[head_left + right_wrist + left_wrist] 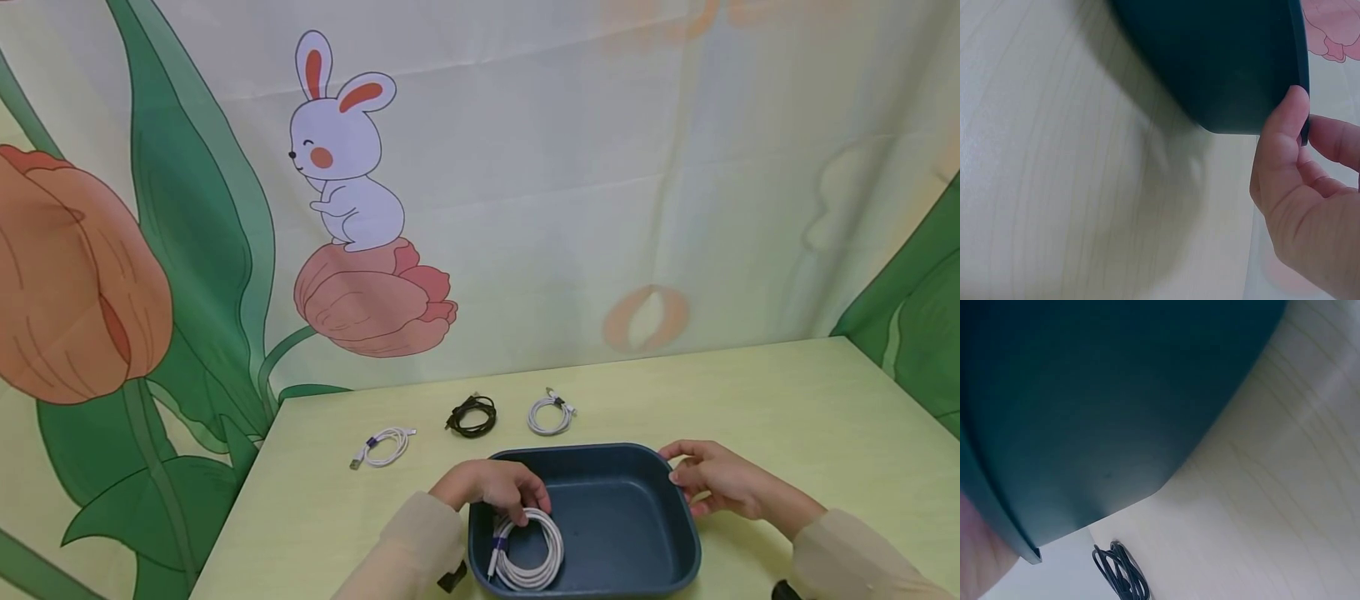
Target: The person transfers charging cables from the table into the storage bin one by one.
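Observation:
A dark blue rectangular tray (626, 533) stands at the table's front. Inside its left part is a coiled white cable (553, 554) with a dark purple tie. My left hand (495, 486) reaches over the tray's left wall, its fingers curled down and pinching the top of that coil. In the left wrist view the tray's outer wall (1097, 425) hides the fingers and the coil. At the far right corner, my right hand (723, 482) pinches the tray rim. The right wrist view shows the thumb and fingers of the right hand (1304, 194) on either side of the rim.
Behind the tray lie a white coiled cable (386, 447) at left, a black coiled cable (472, 415) in the middle and another white coiled cable (550, 414) with a black tie. A printed curtain (525, 208) hangs along the back of the light wooden table (787, 417).

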Motion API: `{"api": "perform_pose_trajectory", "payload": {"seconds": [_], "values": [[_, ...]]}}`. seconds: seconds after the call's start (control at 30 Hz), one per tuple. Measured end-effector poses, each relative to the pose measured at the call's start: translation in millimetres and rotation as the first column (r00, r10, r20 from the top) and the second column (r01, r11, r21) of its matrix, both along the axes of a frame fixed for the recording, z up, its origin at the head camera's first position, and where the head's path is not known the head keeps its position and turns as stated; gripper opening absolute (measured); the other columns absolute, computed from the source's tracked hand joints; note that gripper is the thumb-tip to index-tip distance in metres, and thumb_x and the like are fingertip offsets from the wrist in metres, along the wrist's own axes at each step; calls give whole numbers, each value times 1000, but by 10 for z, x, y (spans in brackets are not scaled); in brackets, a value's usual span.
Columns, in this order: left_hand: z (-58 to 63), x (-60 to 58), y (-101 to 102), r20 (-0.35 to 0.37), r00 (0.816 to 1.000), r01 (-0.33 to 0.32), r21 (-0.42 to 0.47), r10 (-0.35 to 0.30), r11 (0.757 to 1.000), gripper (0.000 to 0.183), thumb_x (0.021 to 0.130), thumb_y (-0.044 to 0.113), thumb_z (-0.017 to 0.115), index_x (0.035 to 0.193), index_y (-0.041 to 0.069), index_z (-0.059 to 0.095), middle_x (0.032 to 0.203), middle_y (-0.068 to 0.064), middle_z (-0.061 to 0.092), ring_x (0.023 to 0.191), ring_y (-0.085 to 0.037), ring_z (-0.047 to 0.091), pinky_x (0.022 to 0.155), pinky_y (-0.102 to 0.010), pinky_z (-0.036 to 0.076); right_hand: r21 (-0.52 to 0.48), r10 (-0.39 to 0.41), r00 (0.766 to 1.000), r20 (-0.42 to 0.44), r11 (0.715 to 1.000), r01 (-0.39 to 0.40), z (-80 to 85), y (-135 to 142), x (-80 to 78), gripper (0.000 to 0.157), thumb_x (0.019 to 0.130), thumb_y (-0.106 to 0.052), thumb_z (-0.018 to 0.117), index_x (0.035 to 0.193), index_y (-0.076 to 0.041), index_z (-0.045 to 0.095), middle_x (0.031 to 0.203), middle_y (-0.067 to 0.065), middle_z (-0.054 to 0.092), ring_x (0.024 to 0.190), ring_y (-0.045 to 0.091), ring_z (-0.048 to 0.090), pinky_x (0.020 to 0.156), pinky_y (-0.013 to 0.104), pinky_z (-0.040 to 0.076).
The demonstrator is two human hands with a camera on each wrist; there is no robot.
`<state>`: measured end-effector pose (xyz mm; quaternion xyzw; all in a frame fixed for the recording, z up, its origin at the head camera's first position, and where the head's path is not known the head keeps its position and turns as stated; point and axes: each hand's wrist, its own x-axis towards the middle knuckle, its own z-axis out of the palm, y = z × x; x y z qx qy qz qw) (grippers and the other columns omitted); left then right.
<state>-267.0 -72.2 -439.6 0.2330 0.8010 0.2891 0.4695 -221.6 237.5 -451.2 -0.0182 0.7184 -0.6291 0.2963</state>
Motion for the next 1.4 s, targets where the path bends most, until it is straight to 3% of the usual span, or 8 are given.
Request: {"api": "perform_pose_trajectory", "payload": {"seconds": [0.43,0.87,1.07,1.4], "values": [[-58,11,14,-54,998,-22,-8,21,1000,28,76,-10,56,99,4,62,87,-8,59,72,-11,48,60,-22,39,-12,10,1000,-9,1000,-10,9,-2,15,39,86,-10,51,120,2,36,73,2,51,58,11,50,52,24,47],[-51,38,32,-109,994,-29,-14,28,999,28,75,-11,58,98,3,63,88,-8,61,75,-10,50,67,-22,43,4,7,1000,-9,1000,-7,-6,0,-2,40,86,-10,50,122,2,35,73,2,50,57,11,50,52,24,47],[-49,33,18,-114,993,-30,38,34,999,29,75,-11,57,101,1,61,93,-11,61,79,-11,50,67,-21,42,2,4,1000,-8,1000,-4,-12,-1,0,40,86,-10,50,121,2,35,72,1,51,57,11,50,52,24,47],[-81,45,-34,-99,986,-116,193,137,974,34,73,-9,60,105,3,60,98,-13,60,88,-17,53,70,-21,43,-9,11,1000,-4,1000,-11,-11,10,9,40,86,-11,51,121,2,35,72,2,50,57,11,50,52,24,47]]}}
